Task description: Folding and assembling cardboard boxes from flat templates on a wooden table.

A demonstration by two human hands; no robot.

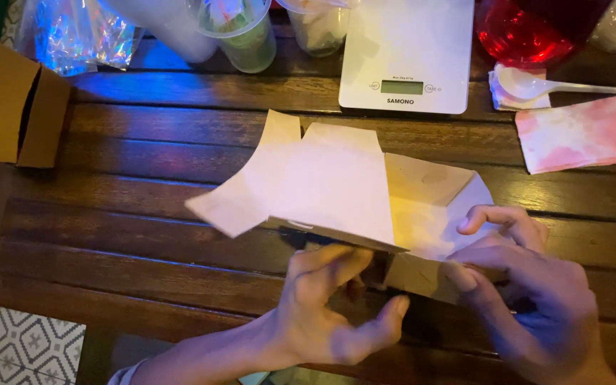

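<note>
Both hands fold a flat brown-and-white cardboard box blank (344, 189) over the dark slatted wooden tabletop (130, 235).

The blank lies just beyond the hands, its long axis left to right. The left hand (329, 306) pinches its near edge; the right hand (522, 278) clamps the right flap. Fingertips beneath are hidden.

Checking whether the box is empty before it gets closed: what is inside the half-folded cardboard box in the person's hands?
The cardboard box shows only bare pale inner walls. Its raised flap, the left hand and right hand cover the bottom, so any contents there stay unseen.
</note>
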